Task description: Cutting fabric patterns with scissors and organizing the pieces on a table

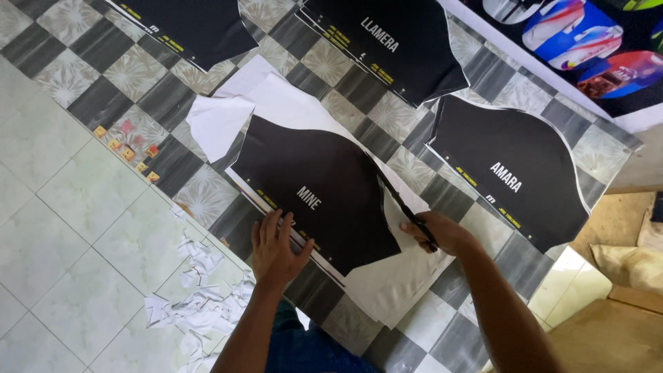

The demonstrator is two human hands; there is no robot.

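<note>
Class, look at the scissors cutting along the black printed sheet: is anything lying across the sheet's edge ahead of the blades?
Nothing visible does. The scissors in the right hand meet only white paper beside the black sheet.

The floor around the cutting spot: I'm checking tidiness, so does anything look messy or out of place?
Yes. White paper scraps lie scattered on the pale tiles beside the left hand. Small orange bits are strewn along the checkered mat's edge. The black printed sheets lie flat.
</note>
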